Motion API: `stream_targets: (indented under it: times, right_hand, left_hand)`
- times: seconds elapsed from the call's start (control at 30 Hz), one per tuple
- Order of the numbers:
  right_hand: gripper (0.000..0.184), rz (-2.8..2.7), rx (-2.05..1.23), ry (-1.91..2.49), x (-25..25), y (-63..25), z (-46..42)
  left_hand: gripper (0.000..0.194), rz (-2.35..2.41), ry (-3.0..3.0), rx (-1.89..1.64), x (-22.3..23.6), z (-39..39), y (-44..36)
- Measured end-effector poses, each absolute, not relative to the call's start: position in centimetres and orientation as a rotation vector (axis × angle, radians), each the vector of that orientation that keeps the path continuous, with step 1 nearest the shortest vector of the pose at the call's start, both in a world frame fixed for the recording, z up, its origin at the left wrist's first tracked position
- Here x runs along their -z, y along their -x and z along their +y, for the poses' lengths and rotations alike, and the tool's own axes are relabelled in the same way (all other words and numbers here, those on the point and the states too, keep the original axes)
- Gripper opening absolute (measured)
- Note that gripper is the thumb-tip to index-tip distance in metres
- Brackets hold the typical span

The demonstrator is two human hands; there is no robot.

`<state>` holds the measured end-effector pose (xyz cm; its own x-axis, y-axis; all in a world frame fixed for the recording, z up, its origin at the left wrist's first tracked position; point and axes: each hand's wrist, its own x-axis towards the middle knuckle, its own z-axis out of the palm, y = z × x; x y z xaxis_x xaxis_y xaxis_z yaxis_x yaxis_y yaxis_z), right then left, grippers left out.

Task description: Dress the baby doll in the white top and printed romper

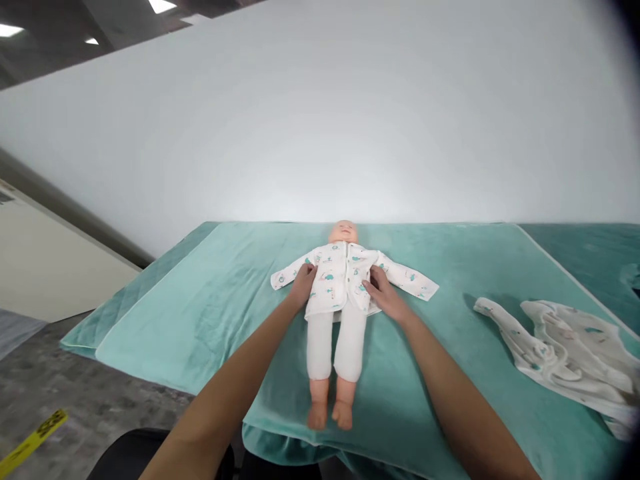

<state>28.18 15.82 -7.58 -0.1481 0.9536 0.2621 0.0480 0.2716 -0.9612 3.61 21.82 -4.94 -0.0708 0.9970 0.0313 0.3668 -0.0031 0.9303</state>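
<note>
A baby doll lies on its back with its head toward the wall and its bare feet toward me. It wears a white printed baby jacket, whose front placket runs down the middle and whose sleeves spread out to both sides. White leggings or a cloth body cover its legs. My left hand is closed on the jacket's left side, below the sleeve, its fingertips partly hidden. On the opposite side, my right hand pinches the jacket's edge between thumb and fingers.
A green velvety cover spreads over the bed, hanging over the front edge. Another white printed garment lies crumpled at the right. Behind the bed rises a white partition. Yellow tape marks the floor at lower left.
</note>
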Motion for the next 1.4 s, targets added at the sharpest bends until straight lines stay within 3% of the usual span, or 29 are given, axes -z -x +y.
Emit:
stream_targets:
  times: [0.13, 0.3, 0.47, 0.6, 0.8, 1.17, 1.4]
  right_hand:
    - [0.083, -1.409, -1.057, 1.043, 7.6, -28.9, 16.1]
    - [0.07, -1.186, -1.115, 1.135, 7.9, -28.9, 16.6]
    - [0.057, -1.245, -0.902, 1.43, 9.3, -29.4, 16.8]
    - [0.046, -1.256, -0.628, 1.668, 9.1, -31.2, 16.0]
    - [0.039, -1.354, -0.253, 1.943, 7.8, -33.1, 15.0]
    - [0.034, -1.555, -0.027, 2.247, 6.4, -31.2, 17.5]
    - [0.034, -1.641, 0.139, 2.294, 6.2, -30.2, 16.9]
  left_hand:
    - [0.021, 1.55, -1.5, -1.128, 4.3, 23.6, -5.5]
    - [0.011, 1.57, -1.481, -1.162, 3.6, 24.0, -5.9]
    - [0.013, 1.773, -1.551, -1.077, 3.1, 22.7, -1.9]
    - [0.025, 1.998, -2.105, -0.742, 4.5, 21.6, 3.3]
    - [0.026, 2.252, -2.283, -0.424, 6.6, 21.5, 6.0]
    - [0.039, 2.458, -2.208, -0.461, 6.6, 20.6, 5.0]
    - [0.036, 2.397, -2.206, -0.568, 6.3, 20.3, 5.1]
